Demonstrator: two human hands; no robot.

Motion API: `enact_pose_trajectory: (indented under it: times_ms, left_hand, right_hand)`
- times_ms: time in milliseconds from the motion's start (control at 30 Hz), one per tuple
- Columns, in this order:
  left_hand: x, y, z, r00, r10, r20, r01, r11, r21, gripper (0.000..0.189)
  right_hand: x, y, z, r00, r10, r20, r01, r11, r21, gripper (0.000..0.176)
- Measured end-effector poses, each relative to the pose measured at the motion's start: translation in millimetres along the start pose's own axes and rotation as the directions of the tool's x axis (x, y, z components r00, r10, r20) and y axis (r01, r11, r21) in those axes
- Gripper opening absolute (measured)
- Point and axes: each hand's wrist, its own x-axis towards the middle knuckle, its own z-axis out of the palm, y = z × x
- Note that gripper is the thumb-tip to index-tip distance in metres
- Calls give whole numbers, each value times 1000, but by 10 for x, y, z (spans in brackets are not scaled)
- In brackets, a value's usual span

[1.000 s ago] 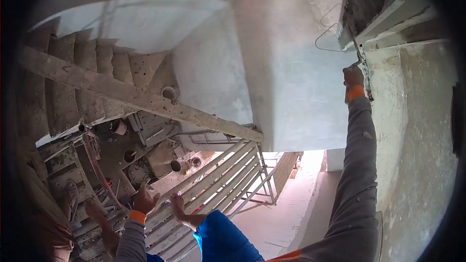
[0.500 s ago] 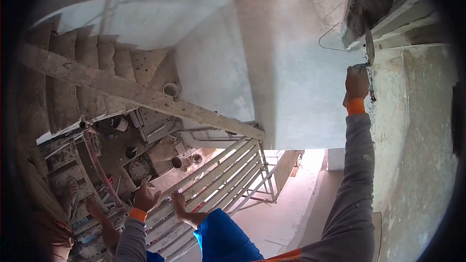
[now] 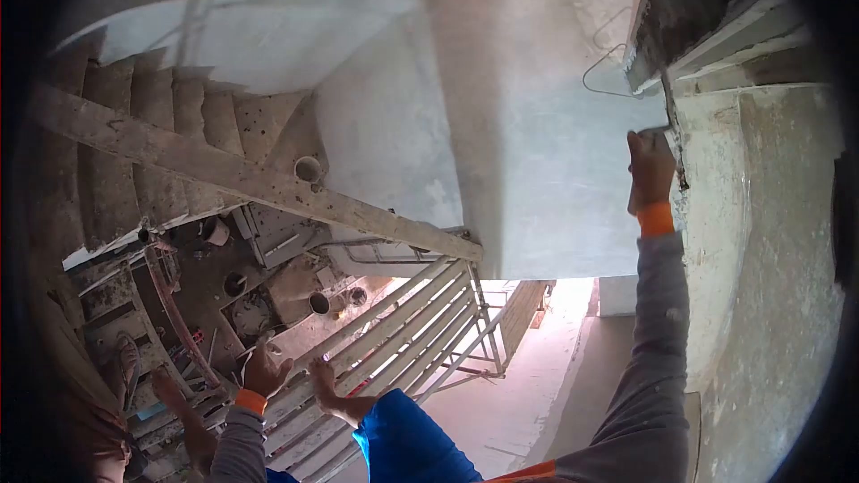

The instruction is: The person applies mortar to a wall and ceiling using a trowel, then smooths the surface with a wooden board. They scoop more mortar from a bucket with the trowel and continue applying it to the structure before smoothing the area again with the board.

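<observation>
My right hand (image 3: 651, 165) is raised at the upper right, its fingers closed round the handle of a trowel (image 3: 668, 103). The trowel's thin blade stands nearly edge-on against the corner of the wall (image 3: 716, 179), just under a rough grey concrete edge (image 3: 646, 67). Low on the left, my left hand (image 3: 265, 369) hangs over the slatted platform (image 3: 385, 340) with its fingers apart and nothing in them.
A long beam (image 3: 242, 181) crosses in front of concrete stairs (image 3: 152, 125). Several buckets, one a pale bucket (image 3: 215, 231), stand on the floor below. A bent wire (image 3: 601, 85) sticks out by the concrete edge. Another person's sandalled foot (image 3: 130, 362) is at the far left.
My right hand has moved slightly down and left and turned, and the trowel's blade has tilted with it. The whole view has shifted a little. My left hand stays low with its fingers apart.
</observation>
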Motion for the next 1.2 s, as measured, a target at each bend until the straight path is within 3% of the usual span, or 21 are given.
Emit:
enact_pose_trajectory:
  times_ms: [33,100,167,200,233,300,400,500,533,567,600,633,700,733,767,833,933,1033,1167,1200]
  left_hand:
    - [-3,4,-4,1000,-11,10,11,1000,7,69]
    - [-3,16,4,999,33,-26,-33,999,10,69]
    - [-22,-7,37,997,62,-45,-61,998,28,69]
    - [-34,-36,83,996,70,-46,-68,997,42,68]
    - [-52,-23,110,996,76,-47,-73,996,55,68]
    - [-43,44,95,995,84,-54,-80,994,78,68]
    - [-66,131,44,996,71,-55,-66,993,94,68]
    - [-103,102,-11,995,65,-79,-57,994,91,69]
    - [-108,89,-20,994,66,-93,-58,995,87,70]
    - [-97,73,-34,995,69,-78,-65,996,61,70]
    - [-93,61,-41,996,72,-61,-70,997,34,70]
    - [-76,63,-39,996,78,-46,-78,997,7,71]
    - [-75,112,-43,997,62,-36,-61,998,30,71]
    - [-71,132,-46,998,54,-30,-52,998,42,72]
    - [-59,138,-33,999,46,-29,-46,999,10,72]
    - [-55,156,-3,999,24,-24,-25,998,-56,73]
    - [-49,169,-78,998,-13,58,11,999,38,73]
    - [-53,-13,-45,973,160,-166,-128,974,189,72]
    - [-30,323,-261,999,-10,-33,14,994,112,72]
    - [-34,306,-243,999,6,-34,-2,994,107,72]
  right_hand:
    - [138,8,64,989,119,89,-123,991,45,29]
    - [409,-35,98,978,136,157,-156,981,119,29]
    - [821,199,207,970,179,165,-182,983,3,27]
    - [947,282,205,959,226,169,-250,959,134,26]
    - [1030,303,146,934,297,201,-356,831,427,25]
    - [931,241,13,945,291,147,-319,917,240,23]
    - [614,415,-27,960,258,109,-279,920,276,23]
    - [299,600,4,983,185,-5,-179,961,209,23]
    - [220,477,-36,977,212,29,-214,963,167,28]
    - [313,687,47,999,-2,-34,0,999,-46,29]
    - [486,1051,212,974,-222,-47,202,943,-265,30]
    - [650,1244,313,903,-430,-13,374,799,-472,32]
    - [825,784,247,971,-218,94,235,818,-526,34]
    - [1050,713,254,994,46,101,5,890,-457,34]
    - [1215,670,251,943,307,130,-236,891,-389,34]
    - [1222,571,192,976,174,130,-103,897,-430,36]
    - [1013,244,9,998,51,27,-38,937,-348,39]
    - [646,-140,-282,999,29,-27,-34,977,-210,38]
    - [276,-664,-693,999,-38,-17,38,999,-8,33]
    - [206,-701,-744,985,-151,-84,155,987,46,24]
